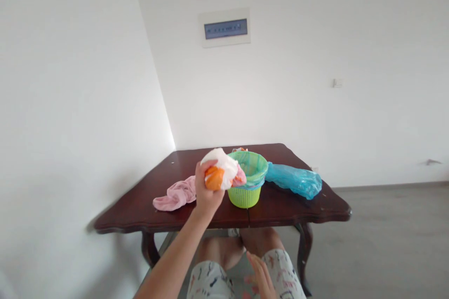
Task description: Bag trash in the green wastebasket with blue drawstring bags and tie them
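My left hand (206, 196) is raised over the table and closed around a crumpled white, orange and pink bundle (224, 170); its exact material is hard to make out. Just to the right of the bundle stands a green mesh basket (245, 197), lined with a thin green-blue plastic bag (257, 168). The bundle's pink end overlaps the basket's left rim in view; whether they touch I cannot tell. Down at my lap, below the table edge, my right hand (261, 275) has its fingers stretched out and holds nothing visible. Blurred pinkish patches show beside it.
A crumpled pink cloth (177, 195) lies left of the basket on the dark wooden table (217, 219). To the right lies a bunched blue plastic bag (294, 180). An orange and white item (240, 149) shows partly behind the basket. Walls stand behind and at left.
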Demonstrator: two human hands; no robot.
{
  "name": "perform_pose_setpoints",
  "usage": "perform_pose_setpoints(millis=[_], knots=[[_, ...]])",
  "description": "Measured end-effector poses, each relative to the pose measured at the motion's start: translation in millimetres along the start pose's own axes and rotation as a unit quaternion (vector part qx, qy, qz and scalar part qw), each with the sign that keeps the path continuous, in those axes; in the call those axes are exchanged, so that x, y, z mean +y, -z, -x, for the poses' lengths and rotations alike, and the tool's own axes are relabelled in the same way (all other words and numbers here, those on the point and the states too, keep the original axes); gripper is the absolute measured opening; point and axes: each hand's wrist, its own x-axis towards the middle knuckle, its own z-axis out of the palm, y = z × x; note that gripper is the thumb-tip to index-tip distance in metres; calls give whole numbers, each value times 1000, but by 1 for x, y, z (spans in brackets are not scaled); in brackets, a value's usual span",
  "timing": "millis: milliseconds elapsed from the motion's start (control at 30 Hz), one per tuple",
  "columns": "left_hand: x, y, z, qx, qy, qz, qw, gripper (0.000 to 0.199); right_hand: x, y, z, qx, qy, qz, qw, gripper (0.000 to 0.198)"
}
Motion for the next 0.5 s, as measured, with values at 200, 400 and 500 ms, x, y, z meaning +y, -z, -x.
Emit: perform_pose_setpoints(millis=[200, 400, 500], knots=[[-36, -66, -78, -266, -49, -163, 949, 85, -12, -8, -80, 28, -3, 22, 999, 55], [-69, -72, -66, -531, -48, -175, 827, 46, 18, -5, -118, -7, 64, 96, 993, 47], [-73, -62, -56, -559, -55, -147, 814, 47, 34, -1, -114, -19, 97, 161, 982, 44]])
